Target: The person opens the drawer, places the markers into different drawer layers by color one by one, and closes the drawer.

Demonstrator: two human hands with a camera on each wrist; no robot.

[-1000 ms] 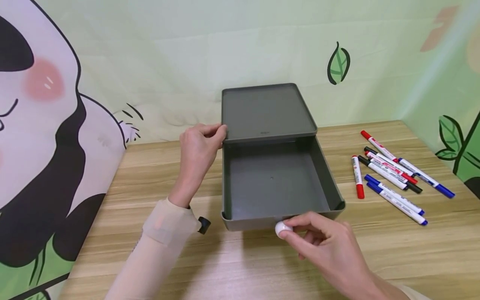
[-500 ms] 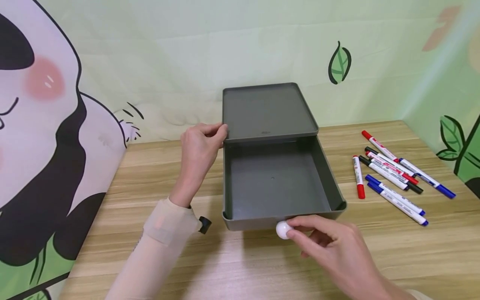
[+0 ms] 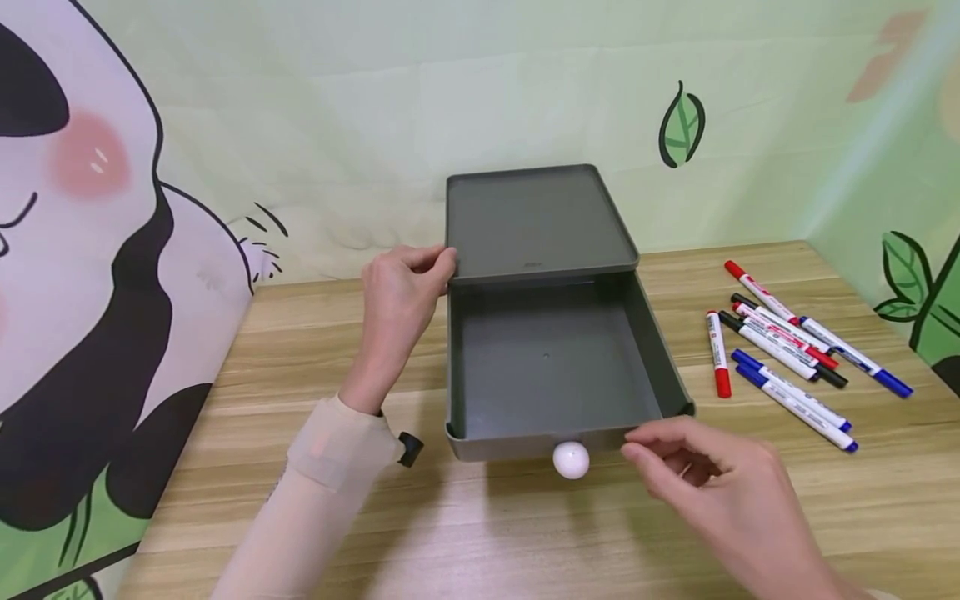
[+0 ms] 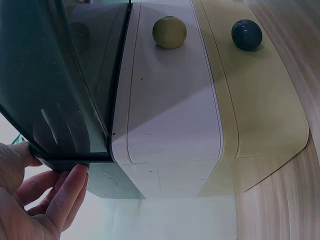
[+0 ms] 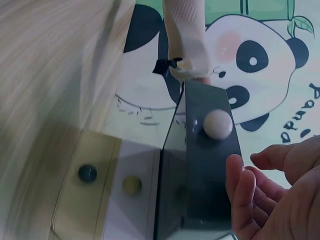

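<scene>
A dark grey drawer (image 3: 510,447) is pulled out from the top of a small drawer cabinet (image 3: 540,223); nothing lies inside it. Its round white knob (image 3: 572,460) sits mid-front, untouched. My left hand (image 3: 397,304) grips the left front corner of the cabinet top, thumb above and fingers along the side, as the left wrist view also shows. To the right of the knob is my right hand (image 3: 723,487), holding nothing, its fingertips near the drawer front; whether they touch it I cannot tell. In the right wrist view its thumb and fingers are apart.
Below are a lavender drawer (image 4: 172,100) with a yellowish knob (image 4: 169,32) and a cream drawer (image 4: 265,100) with a dark blue knob (image 4: 246,35). Several markers (image 3: 787,350) lie on the wooden table (image 3: 300,333) to the right. A panda-printed backdrop (image 3: 375,125) stands behind.
My right hand has let go of the white knob and moved to the right. The drawer stays pulled out, and my left hand keeps its hold on the cabinet corner.
</scene>
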